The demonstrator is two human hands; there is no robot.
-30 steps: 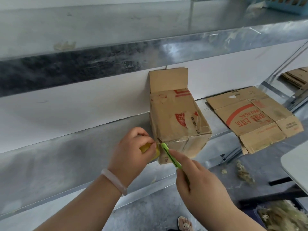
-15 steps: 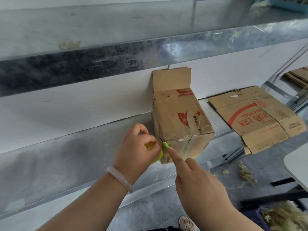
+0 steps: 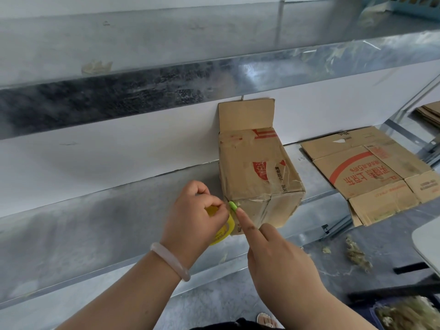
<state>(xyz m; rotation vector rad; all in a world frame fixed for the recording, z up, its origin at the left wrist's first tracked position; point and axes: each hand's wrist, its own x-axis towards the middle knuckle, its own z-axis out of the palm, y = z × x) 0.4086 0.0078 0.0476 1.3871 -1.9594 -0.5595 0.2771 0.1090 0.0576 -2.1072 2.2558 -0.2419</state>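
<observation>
A worn cardboard box [image 3: 257, 172] with red print and old tape stands on a metal shelf [image 3: 95, 225], its back flap raised against the white wall. My left hand [image 3: 192, 217] grips a yellow tape roll [image 3: 223, 228] at the box's near left corner. My right hand [image 3: 273, 256] holds a small green cutter [image 3: 232, 206], index finger stretched along it, its tip at that same corner of the box. Most of the cutter is hidden under my finger.
A flattened cardboard box [image 3: 371, 172] lies on the shelf to the right, with more flat cardboard [image 3: 431, 115] further right. An upper metal shelf [image 3: 214, 75] overhangs. Dried plant scraps [image 3: 357, 253] lie on the floor, a white table corner [image 3: 428, 241] at right.
My right hand pushed the green cutter forward to the box's corner, so less of it shows. My left hand stayed on the tape roll. The view moved closer to the box.
</observation>
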